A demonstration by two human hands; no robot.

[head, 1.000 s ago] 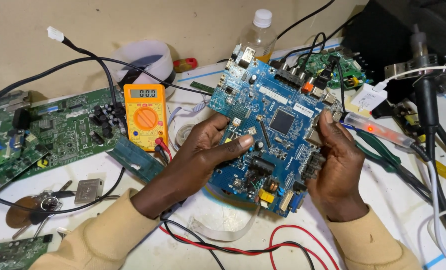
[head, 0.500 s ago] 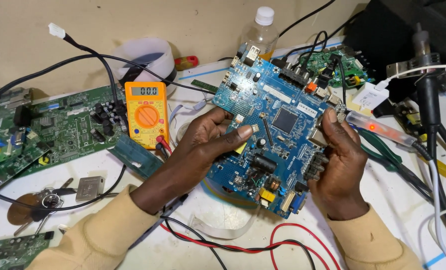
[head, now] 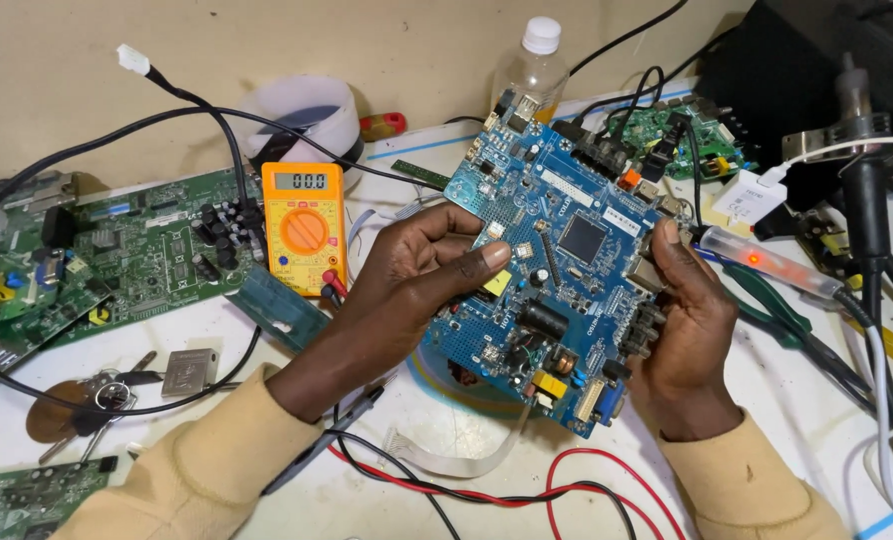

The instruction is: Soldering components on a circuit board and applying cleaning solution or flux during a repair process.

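I hold a flat blue circuit board (head: 557,270), studded with a square black chip and round capacitors, tilted above the white table (head: 817,400). My left hand (head: 407,290) grips its left edge, thumb pressed on top; my right hand (head: 682,340) clasps its right edge beside the orange plastic multimeter (head: 304,225)

The head camera is looking steeply down, close over the cluttered white workbench (head: 827,440), facing the beige wall (head: 367,40).

An orange multimeter (head: 304,226) lies on the white tabletop (head: 827,400) beside a large green circuit board (head: 117,250). Behind stand a clear plastic bottle (head: 533,68) and a tape roll (head: 302,115). Keys (head: 87,400) lie at the left.
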